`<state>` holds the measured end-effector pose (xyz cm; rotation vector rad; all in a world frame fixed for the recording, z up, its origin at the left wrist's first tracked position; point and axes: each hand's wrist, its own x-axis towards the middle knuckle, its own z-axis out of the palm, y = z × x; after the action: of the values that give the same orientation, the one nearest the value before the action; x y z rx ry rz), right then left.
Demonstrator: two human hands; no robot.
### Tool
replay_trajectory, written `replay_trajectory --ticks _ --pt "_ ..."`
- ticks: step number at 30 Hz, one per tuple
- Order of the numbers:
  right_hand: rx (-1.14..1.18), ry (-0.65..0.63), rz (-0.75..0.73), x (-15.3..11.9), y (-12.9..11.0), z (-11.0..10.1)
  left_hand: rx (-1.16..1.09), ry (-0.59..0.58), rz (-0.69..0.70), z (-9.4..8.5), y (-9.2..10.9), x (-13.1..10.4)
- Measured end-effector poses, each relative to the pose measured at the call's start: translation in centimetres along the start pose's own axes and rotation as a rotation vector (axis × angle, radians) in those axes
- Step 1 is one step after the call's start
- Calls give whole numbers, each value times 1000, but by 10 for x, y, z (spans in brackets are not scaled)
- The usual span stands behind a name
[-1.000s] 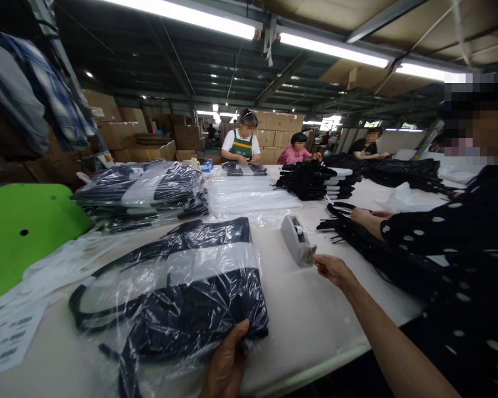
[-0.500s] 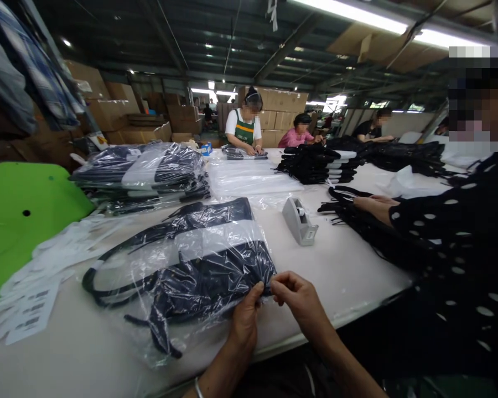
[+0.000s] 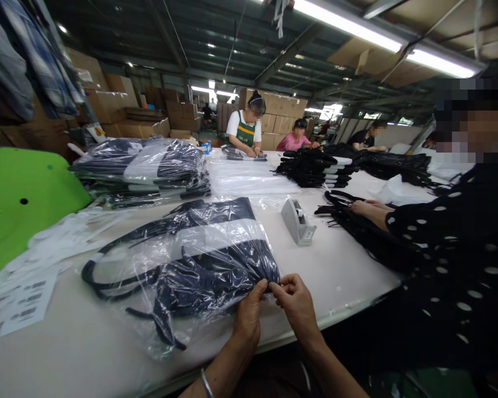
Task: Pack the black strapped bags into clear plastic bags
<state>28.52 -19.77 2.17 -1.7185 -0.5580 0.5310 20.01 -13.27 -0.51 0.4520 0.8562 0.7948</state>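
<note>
At our left hand: navy bundle, white band across, clear wrap. Beyond our right hand: grey tape dispenser. Around both hands: off-white tabletop. Left of left hand: lime-green panel; white sheet, black printed bars. Right of right hand: black sleeve, white polka dots. Farther beyond hands we see green apron, yellow-orange stripe, pink top.

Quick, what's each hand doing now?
Left hand: closed, holding the wrapped bundle by its edge.
Right hand: closed at the bundle's corner; anything held can't be told.

Left hand partly hidden under the bagged bundle, print on the label sheet illegibly small.
</note>
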Motion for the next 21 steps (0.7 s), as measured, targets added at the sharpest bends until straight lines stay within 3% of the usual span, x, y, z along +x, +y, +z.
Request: replay_trajectory --ticks 3,7,9,12,17,19,21 --pt "119 -20 98 1 9 -1 -34 8 -29 -1 2 2" --pt "321 -193 238 1 13 -9 -107 15 -66 1 9 2" --pt "386 -269 268 1 14 -13 -137 15 -86 3 13 0" --pt "342 -280 244 1 12 -15 -160 25 -107 4 17 -4" --pt "162 -230 44 0 8 -5 -162 45 -129 3 24 -9" --pt "34 -197 -109 0 10 -1 -166 54 -130 2 28 -10" --pt "-123 -123 -358 2 14 1 -171 74 -135 1 31 -12"
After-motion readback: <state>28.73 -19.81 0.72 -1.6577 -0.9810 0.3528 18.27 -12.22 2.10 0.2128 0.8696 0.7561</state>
